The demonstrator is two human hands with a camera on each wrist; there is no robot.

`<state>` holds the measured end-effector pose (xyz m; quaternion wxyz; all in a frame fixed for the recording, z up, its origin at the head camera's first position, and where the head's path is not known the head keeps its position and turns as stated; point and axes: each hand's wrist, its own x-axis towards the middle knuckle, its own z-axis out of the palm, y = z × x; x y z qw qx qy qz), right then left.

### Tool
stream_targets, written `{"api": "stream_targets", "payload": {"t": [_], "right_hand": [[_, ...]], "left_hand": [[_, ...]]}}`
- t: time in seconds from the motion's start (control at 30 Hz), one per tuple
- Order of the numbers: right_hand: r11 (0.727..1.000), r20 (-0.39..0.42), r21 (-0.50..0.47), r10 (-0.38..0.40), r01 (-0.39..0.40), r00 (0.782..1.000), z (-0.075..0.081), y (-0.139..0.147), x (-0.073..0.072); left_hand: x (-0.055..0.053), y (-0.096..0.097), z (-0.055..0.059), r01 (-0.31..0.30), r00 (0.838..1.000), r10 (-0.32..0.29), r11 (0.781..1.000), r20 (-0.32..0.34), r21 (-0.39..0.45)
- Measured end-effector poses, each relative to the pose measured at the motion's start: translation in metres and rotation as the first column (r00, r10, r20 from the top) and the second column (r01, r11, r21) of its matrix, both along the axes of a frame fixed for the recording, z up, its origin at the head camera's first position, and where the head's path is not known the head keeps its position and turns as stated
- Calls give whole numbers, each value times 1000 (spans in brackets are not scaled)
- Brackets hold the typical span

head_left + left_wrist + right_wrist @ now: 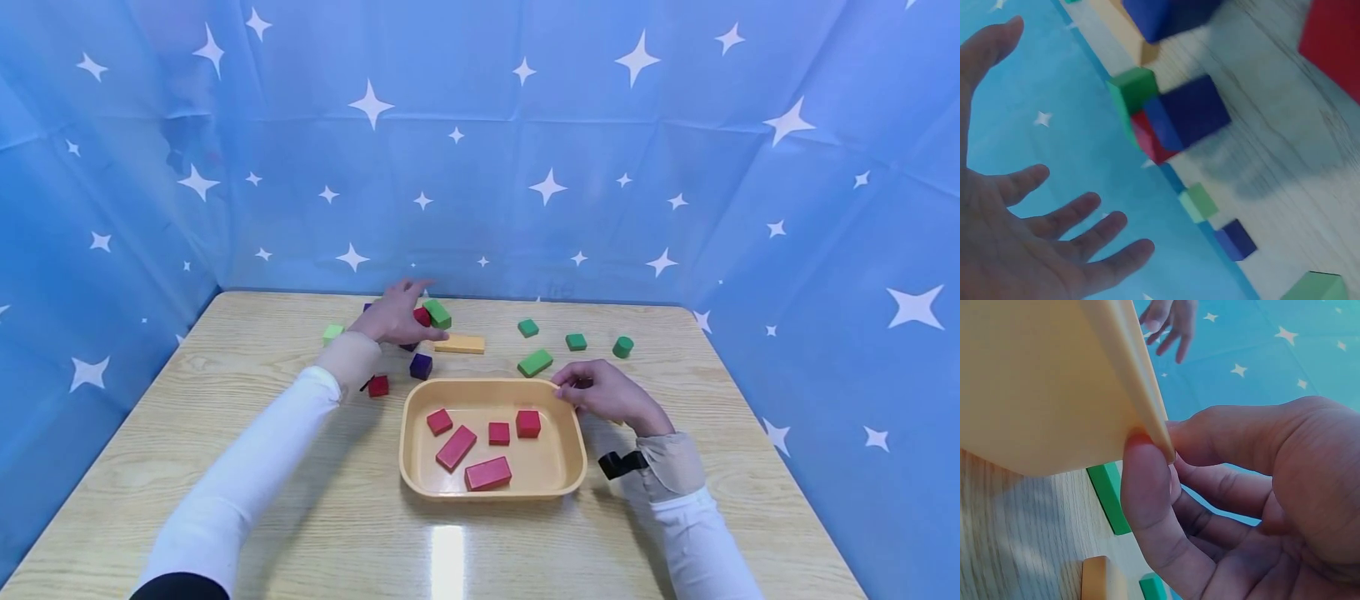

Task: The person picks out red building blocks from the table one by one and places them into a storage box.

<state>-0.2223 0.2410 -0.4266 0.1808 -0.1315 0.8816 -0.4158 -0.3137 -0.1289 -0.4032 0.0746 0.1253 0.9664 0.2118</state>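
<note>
My left hand (pixel 393 315) reaches over the blocks at the back left, fingers spread and holding nothing. Close by its fingers are a red block (pixel 422 317) and a green block (pixel 437 313), with a dark blue cube (pixel 421 367) nearer the tray. The left wrist view has a blue block (pixel 1191 112) overlapping the red and green ones, apart from the fingers. My right hand (pixel 611 392) pinches the rim of an orange-yellow tray (pixel 543 475) at its back right corner, thumb and finger on either side. Inside the tray lie several red blocks (pixel 487 473).
An orange plank (pixel 460 344) lies behind the tray, and a red cube (pixel 378 386) is off its back left corner. Several green blocks (pixel 536 362) and a green cylinder (pixel 622 347) are at the back right. A starred blue curtain (pixel 480 167) borders the table (pixel 337 533).
</note>
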Motion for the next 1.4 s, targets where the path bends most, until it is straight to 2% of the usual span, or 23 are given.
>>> {"api": "stream_targets", "payload": {"t": [0.1, 0.5, 0.63, 0.83, 1.07, 1.4], "right_hand": [[1000, 1, -1, 0, 0, 1000, 0, 0, 0], [1000, -11, 1, 3, -3, 1000, 0, 1, 1], [1000, -3, -10, 3, -3, 1000, 1, 0, 2], [1000, -5, -9, 12, -12, 1000, 0, -1, 1], [1000, -7, -17, 11, -12, 1000, -1, -2, 1], [1000, -8, 1, -2, 2, 1000, 1, -1, 3]], "left_hand": [[-6, -4, -5, -45, 998, 45, 999, 36, -5], [-25, -4, -20, -61, 989, 67, 997, 131, -52], [-32, -4, -27, -56, 990, 64, 997, 129, -61], [-42, -2, -34, -54, 993, 57, 998, 99, -29], [-44, 0, -36, -98, 990, 97, 995, 99, -3], [-49, 3, -37, -55, 994, 56, 998, 99, -9]]}}
